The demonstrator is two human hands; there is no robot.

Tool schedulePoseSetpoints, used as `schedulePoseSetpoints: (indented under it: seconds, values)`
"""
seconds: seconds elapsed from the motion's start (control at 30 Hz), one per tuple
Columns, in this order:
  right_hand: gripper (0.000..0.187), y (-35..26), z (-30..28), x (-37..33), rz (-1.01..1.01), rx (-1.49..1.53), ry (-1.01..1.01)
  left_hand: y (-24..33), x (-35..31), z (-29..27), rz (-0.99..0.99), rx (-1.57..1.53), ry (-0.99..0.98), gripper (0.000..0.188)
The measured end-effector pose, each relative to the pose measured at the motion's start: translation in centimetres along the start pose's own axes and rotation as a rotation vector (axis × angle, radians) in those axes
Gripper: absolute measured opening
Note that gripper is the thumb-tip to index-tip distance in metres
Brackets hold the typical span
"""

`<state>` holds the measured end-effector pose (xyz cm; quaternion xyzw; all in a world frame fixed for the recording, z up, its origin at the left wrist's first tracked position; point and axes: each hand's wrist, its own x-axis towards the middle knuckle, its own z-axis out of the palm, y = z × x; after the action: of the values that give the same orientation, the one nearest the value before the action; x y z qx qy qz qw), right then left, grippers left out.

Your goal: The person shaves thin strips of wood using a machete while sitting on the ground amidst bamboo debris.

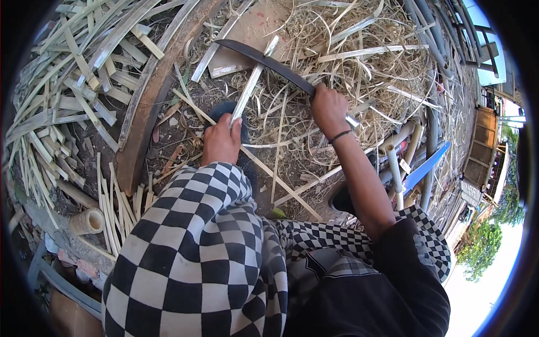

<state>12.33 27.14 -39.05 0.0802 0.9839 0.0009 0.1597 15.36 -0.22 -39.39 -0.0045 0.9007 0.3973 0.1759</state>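
Note:
My left hand (pixel 222 141) is closed round the near end of a pale bamboo strip (pixel 248 92), which points away from me and slightly to the right. In my right hand (pixel 329 109) is the handle of a machete with a long, dark, curved blade (pixel 269 64). The blade lies across the strip near its far end, its tip pointing left; whether it cuts into the strip cannot be told. Beneath the strip's far end is a flat brown board (pixel 250 28). The handle's end shows beyond my right fist.
A heap of split bamboo strips (pixel 62 112) fills the left, beside a long brown timber (pixel 149 106). Curly shavings (pixel 348 62) cover the ground ahead. A blue-bladed saw (pixel 424 168) and bamboo poles (pixel 393 168) lie at right. A cut bamboo tube (pixel 88 221) lies lower left.

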Motion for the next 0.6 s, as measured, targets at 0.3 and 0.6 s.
schedulePoseSetpoints:
  seconds: [0.3, 0.6]
  values:
    - [0.015, 2.5, -1.1, 1.7, -0.021, -0.083, 0.003, 0.7, 0.6, -0.3, 0.024, -0.004, -0.058, 0.028]
    - [0.016, 0.9, -1.4, 0.7, 0.051, -0.067, -0.063, 0.6, 0.1, -1.1, -0.013, -0.123, -0.057, 0.025]
